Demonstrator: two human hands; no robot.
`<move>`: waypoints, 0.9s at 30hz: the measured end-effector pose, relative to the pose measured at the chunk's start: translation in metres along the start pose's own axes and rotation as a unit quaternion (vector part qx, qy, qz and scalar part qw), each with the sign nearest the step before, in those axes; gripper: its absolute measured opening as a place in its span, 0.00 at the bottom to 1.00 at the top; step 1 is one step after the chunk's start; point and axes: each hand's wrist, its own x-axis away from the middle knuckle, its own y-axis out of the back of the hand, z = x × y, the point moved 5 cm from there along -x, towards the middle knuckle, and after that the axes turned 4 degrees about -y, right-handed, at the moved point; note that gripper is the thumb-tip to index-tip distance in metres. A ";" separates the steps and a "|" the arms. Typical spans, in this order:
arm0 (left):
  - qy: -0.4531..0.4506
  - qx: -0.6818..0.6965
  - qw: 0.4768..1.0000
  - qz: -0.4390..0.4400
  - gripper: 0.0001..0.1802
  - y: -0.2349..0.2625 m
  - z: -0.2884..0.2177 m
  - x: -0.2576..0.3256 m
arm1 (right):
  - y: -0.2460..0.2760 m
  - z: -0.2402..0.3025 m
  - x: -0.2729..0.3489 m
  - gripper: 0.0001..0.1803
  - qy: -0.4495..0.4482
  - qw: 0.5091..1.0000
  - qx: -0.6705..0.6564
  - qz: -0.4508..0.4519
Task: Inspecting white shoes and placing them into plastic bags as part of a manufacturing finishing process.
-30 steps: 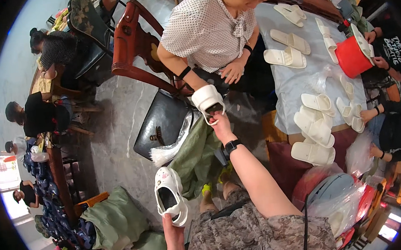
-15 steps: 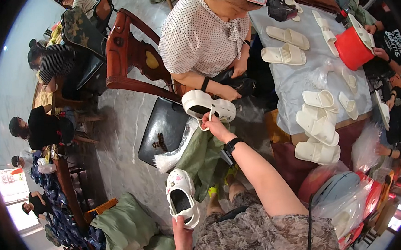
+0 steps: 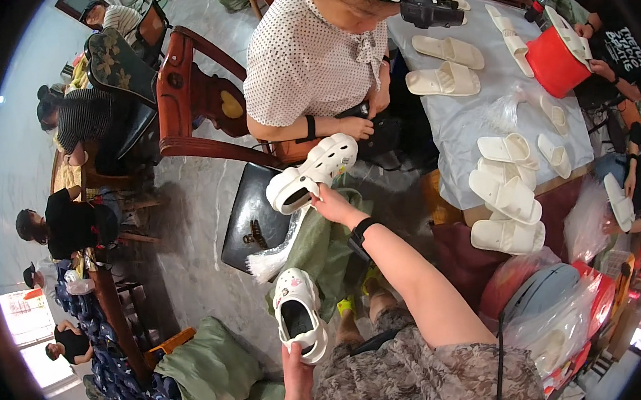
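Note:
My right hand point(image 3: 335, 203) reaches forward and grips a thick-soled white clog point(image 3: 336, 154) by its edge, fingers closed. The clog is tilted, its dark opening facing me and small charms on its upper. Closer to my body, my left hand point(image 3: 297, 372) is closed on the heel end of another white clog point(image 3: 295, 287). Colourful charms dot its toe, and its dark grey insole shows. Just beyond the farther clog sits a person in a dotted white blouse point(image 3: 304, 67), forearms resting near a black bag point(image 3: 387, 139).
A black seat point(image 3: 251, 216) with a brown hair claw point(image 3: 254, 234) and clear plastic lies ahead, beside green sacking point(image 3: 323, 237). At right, white slides point(image 3: 509, 237) lie on a covered table point(image 3: 467, 167). Green sacks point(image 3: 209, 367) are at lower left; a wooden chair point(image 3: 202, 97) stands ahead.
The clog in my right hand has swung left and tipped up, turning its opening. My left hand's clog has shifted slightly right. The seated person's hand has drawn back from the farther clog.

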 end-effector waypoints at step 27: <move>0.067 -0.132 0.983 0.113 0.33 0.052 -0.058 -0.059 | 0.012 0.015 0.018 0.14 -0.151 0.926 0.019 -0.345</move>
